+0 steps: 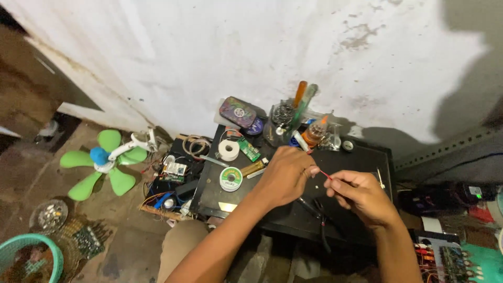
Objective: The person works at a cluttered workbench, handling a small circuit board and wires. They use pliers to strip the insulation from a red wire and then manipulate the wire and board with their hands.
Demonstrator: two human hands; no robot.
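Two hands, left hand [285, 175] and right hand [359, 196], pinch apparently one red wire [326, 175].

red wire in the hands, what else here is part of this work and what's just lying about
In hand:
left hand and right hand, each pinching an end of the thin red wire
black table under them

Lying about:
solder spool
white tape roll
pliers
tool cup
green fan
teal basket
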